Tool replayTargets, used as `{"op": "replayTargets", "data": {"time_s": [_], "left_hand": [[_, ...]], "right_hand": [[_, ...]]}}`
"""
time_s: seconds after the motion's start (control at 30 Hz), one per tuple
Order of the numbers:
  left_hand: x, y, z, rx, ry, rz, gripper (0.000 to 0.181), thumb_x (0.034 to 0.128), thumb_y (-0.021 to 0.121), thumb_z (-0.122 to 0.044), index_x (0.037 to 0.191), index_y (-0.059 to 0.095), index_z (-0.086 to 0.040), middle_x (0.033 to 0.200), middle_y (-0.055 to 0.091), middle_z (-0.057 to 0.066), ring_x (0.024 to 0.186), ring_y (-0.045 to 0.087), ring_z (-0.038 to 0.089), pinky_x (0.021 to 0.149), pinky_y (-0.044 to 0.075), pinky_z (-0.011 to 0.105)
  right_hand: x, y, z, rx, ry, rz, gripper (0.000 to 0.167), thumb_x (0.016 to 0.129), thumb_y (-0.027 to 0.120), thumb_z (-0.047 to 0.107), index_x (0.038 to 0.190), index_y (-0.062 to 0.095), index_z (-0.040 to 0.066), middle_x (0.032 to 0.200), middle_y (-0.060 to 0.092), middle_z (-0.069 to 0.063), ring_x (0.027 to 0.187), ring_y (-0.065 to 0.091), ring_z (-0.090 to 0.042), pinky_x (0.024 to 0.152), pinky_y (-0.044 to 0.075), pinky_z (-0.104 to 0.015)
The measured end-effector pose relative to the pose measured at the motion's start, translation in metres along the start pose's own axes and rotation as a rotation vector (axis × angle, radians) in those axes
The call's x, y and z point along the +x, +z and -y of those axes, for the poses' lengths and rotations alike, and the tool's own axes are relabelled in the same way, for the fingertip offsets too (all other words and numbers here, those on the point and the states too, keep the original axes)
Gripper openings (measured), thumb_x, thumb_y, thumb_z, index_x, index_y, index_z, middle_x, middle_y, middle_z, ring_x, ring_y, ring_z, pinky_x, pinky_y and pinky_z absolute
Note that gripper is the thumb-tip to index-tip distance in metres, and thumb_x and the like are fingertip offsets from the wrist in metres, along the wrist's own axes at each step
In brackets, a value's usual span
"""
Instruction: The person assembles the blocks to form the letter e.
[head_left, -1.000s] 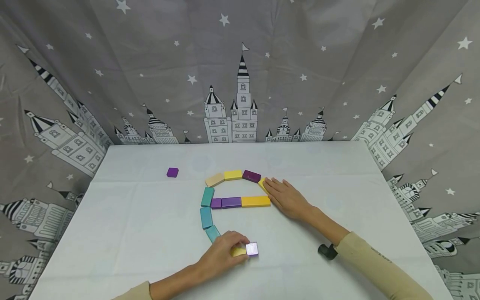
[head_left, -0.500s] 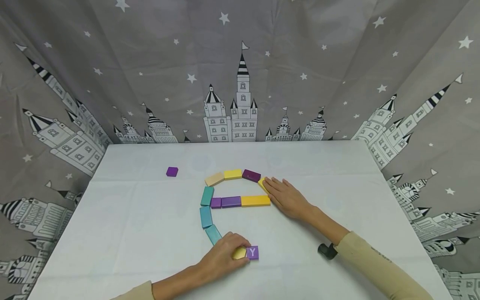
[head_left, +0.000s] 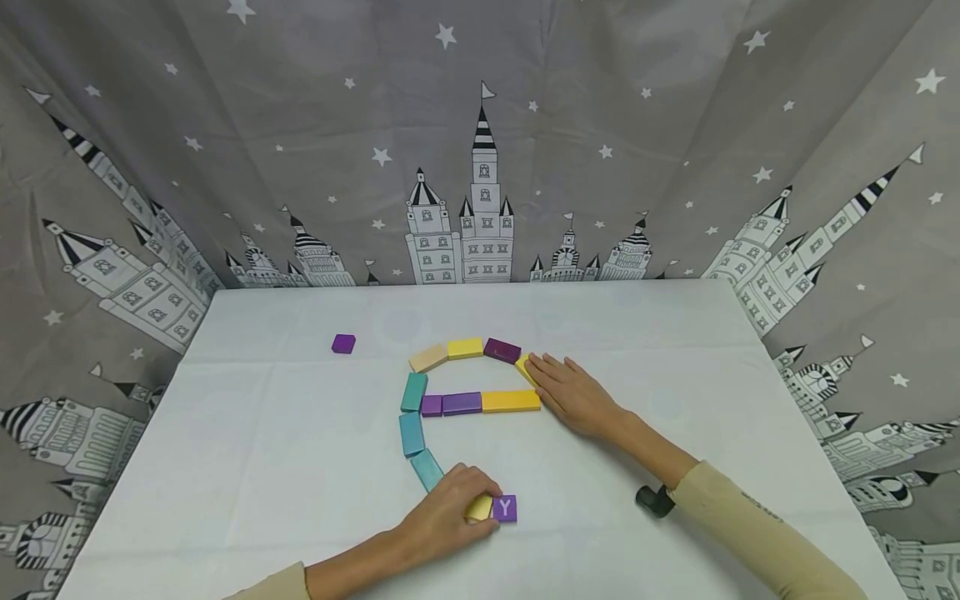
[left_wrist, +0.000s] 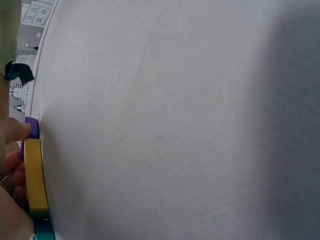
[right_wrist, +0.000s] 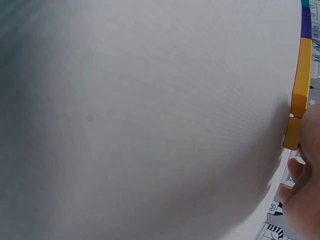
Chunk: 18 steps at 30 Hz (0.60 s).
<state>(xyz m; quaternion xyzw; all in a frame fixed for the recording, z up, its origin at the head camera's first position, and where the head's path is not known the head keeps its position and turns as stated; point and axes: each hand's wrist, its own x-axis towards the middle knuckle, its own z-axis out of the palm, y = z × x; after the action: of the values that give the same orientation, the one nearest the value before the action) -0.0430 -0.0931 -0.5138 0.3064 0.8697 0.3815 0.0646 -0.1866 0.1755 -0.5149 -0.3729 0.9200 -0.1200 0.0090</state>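
With thumb and forefinger, my left hand [head_left: 448, 510] pinches a small purple letter block [head_left: 506, 508] marked Y. A pale yellow block [head_left: 478, 507], partly covered by that hand, sits against its left side. In the left wrist view, the thumb touches the purple block [left_wrist: 33, 127] at the end of the longer yellow block [left_wrist: 36, 175]. My right hand [head_left: 576, 397] lies with fingers straight over another yellow block [head_left: 523, 367], largely hidden beneath it. Blue blocks [head_left: 412, 434], a teal block [head_left: 414, 392] and a tan block [head_left: 429, 358] form a curve.
Across the curve runs a bar of a small purple block [head_left: 432, 406], a longer purple block [head_left: 462, 403] and an orange-yellow block [head_left: 512, 402]. A yellow block [head_left: 466, 348] and a maroon block [head_left: 502, 350] top the curve. One loose purple block [head_left: 343, 343] lies at the back left.
The purple block in my left hand has tipped flat and shifted slightly toward the near edge, so its Y now shows. My right hand has stayed in place.
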Motion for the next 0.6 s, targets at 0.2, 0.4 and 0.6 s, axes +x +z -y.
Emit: {"op": "replayTargets", "data": {"time_s": [0.2, 0.4, 0.6], "left_hand": [[0.0008, 0.0001, 0.0006, 0.02, 0.002, 0.013, 0.026, 0.0835, 0.08, -0.019, 0.106, 0.069, -0.014, 0.102, 0.063, -0.008, 0.092, 0.049, 0.007, 0.077, 0.046, 0.02], [0.0013, 0.0003, 0.0016, 0.034, -0.002, 0.03, 0.027, 0.0834, 0.08, -0.021, 0.108, 0.068, -0.015, 0.103, 0.063, -0.009, 0.093, 0.048, 0.006, 0.079, 0.046, 0.02], [0.0011, -0.0001, 0.0009, 0.048, -0.007, 0.04, 0.028, 0.0833, 0.079, -0.022, 0.108, 0.068, -0.016, 0.104, 0.062, -0.01, 0.094, 0.048, 0.006, 0.08, 0.047, 0.02]], "right_hand": [[0.0001, 0.0009, -0.001, 0.001, 0.007, 0.0, 0.052, 0.107, 0.046, 0.025, 0.155, 0.035, 0.006, 0.158, 0.034, -0.009, 0.145, 0.03, -0.03, 0.117, 0.022, -0.054], [-0.0002, 0.0007, -0.0002, 0.007, 0.011, -0.004, 0.052, 0.107, 0.047, 0.024, 0.154, 0.036, 0.006, 0.158, 0.034, -0.01, 0.145, 0.03, -0.03, 0.117, 0.022, -0.054], [0.0009, -0.0006, 0.001, 0.006, 0.018, 0.006, 0.052, 0.107, 0.046, 0.025, 0.154, 0.036, 0.006, 0.159, 0.033, -0.009, 0.146, 0.029, -0.03, 0.117, 0.021, -0.053]]}}
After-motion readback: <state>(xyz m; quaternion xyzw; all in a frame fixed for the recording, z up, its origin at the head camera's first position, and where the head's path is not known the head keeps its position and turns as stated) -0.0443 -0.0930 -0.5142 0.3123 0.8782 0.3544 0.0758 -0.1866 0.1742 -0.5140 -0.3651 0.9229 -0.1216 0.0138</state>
